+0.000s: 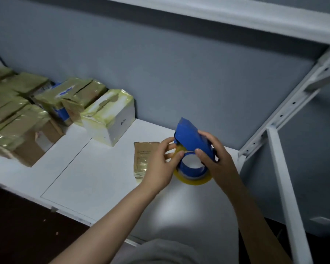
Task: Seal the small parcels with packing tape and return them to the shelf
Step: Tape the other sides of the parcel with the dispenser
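On the white shelf board I count one flat tan parcel, one blue tape dispenser and one tape roll of yellowish clear tape mounted in it. Two hands are in view, both on the dispenser.

The right hand grips the dispenser's blue body, fingers curled over the top and thumb pressed on the near side above the core. The left hand has its thumb and forefinger closed on the roll at the dispenser's mouth. I cannot tell whether a free end of tape is between them. The dispenser is tilted, and the roll's lower edge sits at or just above the board. I cannot confirm contact.

The flat parcel lies flat on the board just to the left of the left hand. Its right edge is hidden behind that hand's knuckles and neither hand touches it.

At far left stands a cluster of taped boxes. I count at least six, but the frame edge cuts the group, so the total is uncertain. The nearest to the hands is one white box with yellowed tape over its top, well apart from the flat parcel.

Behind is a grey wall. One white upright stands at right and one upper shelf runs overhead.
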